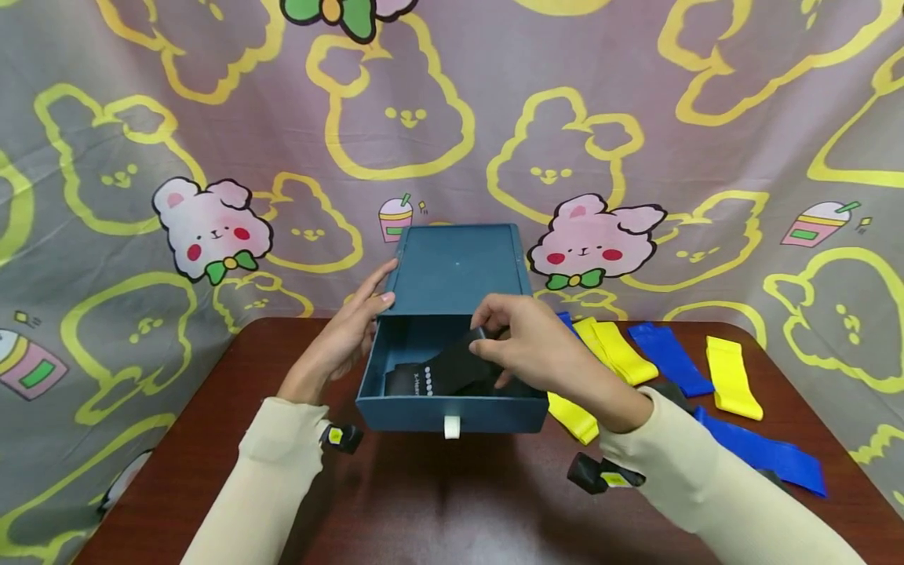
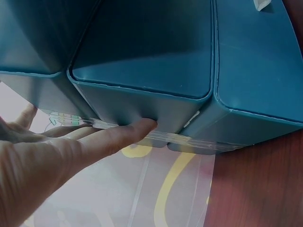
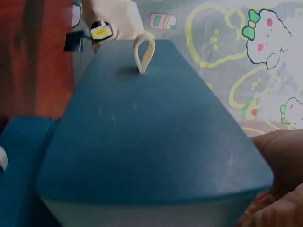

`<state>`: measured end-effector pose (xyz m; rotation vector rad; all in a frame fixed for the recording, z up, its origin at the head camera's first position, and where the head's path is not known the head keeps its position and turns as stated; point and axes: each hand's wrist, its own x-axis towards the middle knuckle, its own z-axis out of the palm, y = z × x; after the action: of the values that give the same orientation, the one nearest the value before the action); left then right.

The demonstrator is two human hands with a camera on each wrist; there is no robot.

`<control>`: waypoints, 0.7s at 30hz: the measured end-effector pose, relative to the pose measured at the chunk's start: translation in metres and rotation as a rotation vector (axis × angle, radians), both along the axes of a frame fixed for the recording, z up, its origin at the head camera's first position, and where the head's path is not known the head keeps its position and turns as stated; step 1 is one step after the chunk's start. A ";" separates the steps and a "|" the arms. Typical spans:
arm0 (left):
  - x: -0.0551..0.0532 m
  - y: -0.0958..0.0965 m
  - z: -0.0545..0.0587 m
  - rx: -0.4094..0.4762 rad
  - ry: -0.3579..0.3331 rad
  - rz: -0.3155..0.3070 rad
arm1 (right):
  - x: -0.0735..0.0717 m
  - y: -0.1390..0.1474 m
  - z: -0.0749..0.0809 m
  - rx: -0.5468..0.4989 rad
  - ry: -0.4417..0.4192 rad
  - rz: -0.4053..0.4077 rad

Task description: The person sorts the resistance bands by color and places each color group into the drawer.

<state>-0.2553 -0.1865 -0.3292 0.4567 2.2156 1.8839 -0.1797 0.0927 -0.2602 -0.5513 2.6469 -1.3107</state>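
Note:
A blue drawer box (image 1: 459, 271) stands on the table with its top drawer (image 1: 452, 413) pulled out. Inside lies a black resistance band (image 1: 452, 369) with white dots and "X-Heavy" lettering. Reaching over the drawer, my right hand (image 1: 533, 345) pinches the band's raised end between thumb and fingers. My left hand (image 1: 346, 329) rests along the box's left side, fingers extended, thumb at the top edge. In the left wrist view its fingers (image 2: 137, 130) touch the side wall. The right wrist view shows the drawer front (image 3: 151, 137) with its fabric loop, and part of the right hand (image 3: 284, 175).
Yellow bands (image 1: 617, 353) and blue bands (image 1: 770, 451) lie spread over the right of the brown table (image 1: 282, 369). Some dark pieces sit among them, partly behind my right forearm. A patterned curtain (image 1: 452, 102) hangs behind the table.

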 end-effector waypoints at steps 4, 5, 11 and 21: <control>0.000 0.000 0.000 -0.002 0.005 0.001 | -0.001 0.000 0.001 0.140 0.068 0.006; 0.000 0.001 0.000 -0.001 0.003 0.000 | -0.001 0.001 0.001 0.170 0.079 0.007; 0.000 0.001 0.000 -0.023 0.007 0.020 | -0.002 0.002 0.002 0.295 0.138 -0.003; 0.000 0.001 -0.001 -0.015 0.005 0.022 | 0.007 0.013 0.013 0.288 0.273 -0.063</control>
<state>-0.2552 -0.1853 -0.3298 0.4364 2.2454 1.8780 -0.1729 0.1055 -0.2472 -0.6477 3.0248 -0.8956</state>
